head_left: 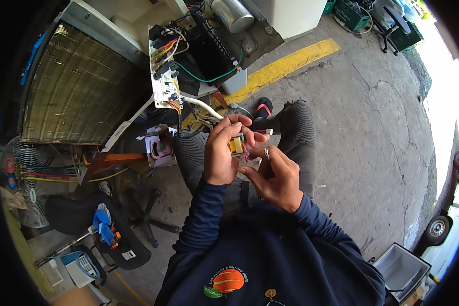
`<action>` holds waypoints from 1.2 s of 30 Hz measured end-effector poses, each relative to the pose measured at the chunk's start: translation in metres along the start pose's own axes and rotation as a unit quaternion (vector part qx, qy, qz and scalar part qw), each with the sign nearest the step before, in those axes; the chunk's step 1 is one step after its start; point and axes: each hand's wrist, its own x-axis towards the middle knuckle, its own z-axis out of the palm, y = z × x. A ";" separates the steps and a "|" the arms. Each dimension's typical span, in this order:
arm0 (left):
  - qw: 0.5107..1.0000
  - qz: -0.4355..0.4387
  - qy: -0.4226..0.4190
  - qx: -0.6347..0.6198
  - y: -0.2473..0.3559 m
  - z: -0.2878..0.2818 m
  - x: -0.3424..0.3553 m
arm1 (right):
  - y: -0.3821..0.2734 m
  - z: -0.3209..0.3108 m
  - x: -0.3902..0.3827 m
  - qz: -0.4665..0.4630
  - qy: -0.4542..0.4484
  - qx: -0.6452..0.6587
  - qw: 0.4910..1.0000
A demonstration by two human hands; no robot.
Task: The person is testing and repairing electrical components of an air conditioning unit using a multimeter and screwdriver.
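A small transformer point(236, 145) with a yellow winding and metal core rests in my left hand point(220, 158), whose fingers curl round it above my lap. Thin red wires point(246, 152) run from the transformer. A white plug connector point(269, 131) sticks out past my left fingertips. My right hand point(279, 177) is closed close beside it, thumb and forefinger at the red wires; the exact grip is partly hidden. Ahead of my hands stands an opened appliance unit with a white circuit board point(164, 84), coloured wires and a green wire point(209, 80).
A finned coil panel point(79, 86) fills the upper left. A metal cylinder point(232, 15) sits on the unit. At the left are a fan point(33, 188) and a black chair point(76, 217) bearing tools. An open white box point(400, 268) stands at lower right; a yellow line point(301, 58) crosses the concrete.
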 end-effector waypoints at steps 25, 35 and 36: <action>0.936 -0.234 -0.188 0.181 0.043 0.015 0.022 | 0.025 -0.025 0.002 0.149 0.056 0.220 0.962; 0.920 -0.247 -0.256 0.168 0.029 -0.006 0.003 | 0.026 -0.040 -0.009 0.132 0.135 0.263 0.946; 0.930 -0.223 -0.242 0.166 0.019 -0.005 -0.001 | 0.025 -0.039 -0.009 0.132 0.133 0.252 0.949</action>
